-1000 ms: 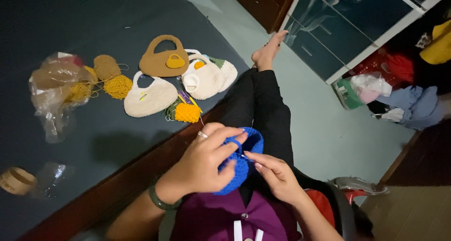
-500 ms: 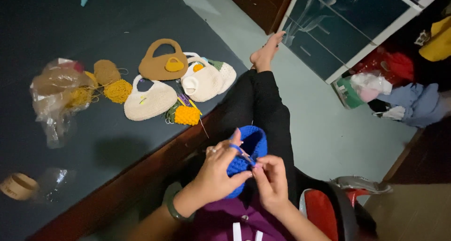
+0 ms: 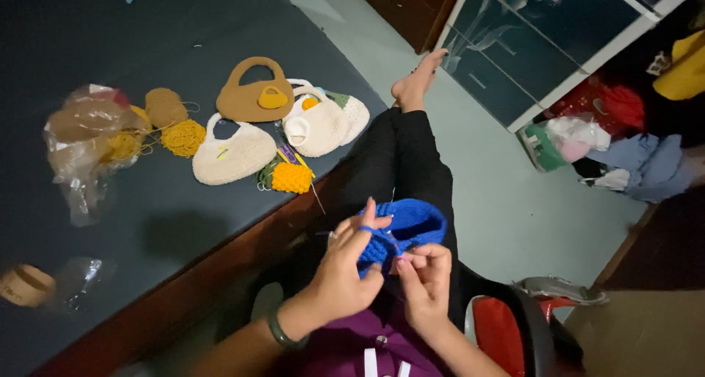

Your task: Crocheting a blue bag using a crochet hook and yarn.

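From the head view, the left hand (image 3: pixel 341 270) clamps the blue crochet piece (image 3: pixel 404 226) over the lap, yarn looped round a finger, while the right hand (image 3: pixel 424 274) pinches a hook at its edge, mid-stitch. The next stitch likely needs steady yarn tension; finished cream bags (image 3: pixel 233 153) lie on the desk (image 3: pixel 110 24)

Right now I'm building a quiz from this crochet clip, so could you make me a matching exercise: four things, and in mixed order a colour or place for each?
Things:
1. crochet piece held by the left hand and right hand
2. bag with a small yellow bag on it
3. plastic bag
4. wristband

Descriptions:
A. brown, on the table
B. on the left arm
C. blue, over the lap
D. clear, crumpled, at the table's left

Pairs: 1-C, 2-A, 3-D, 4-B
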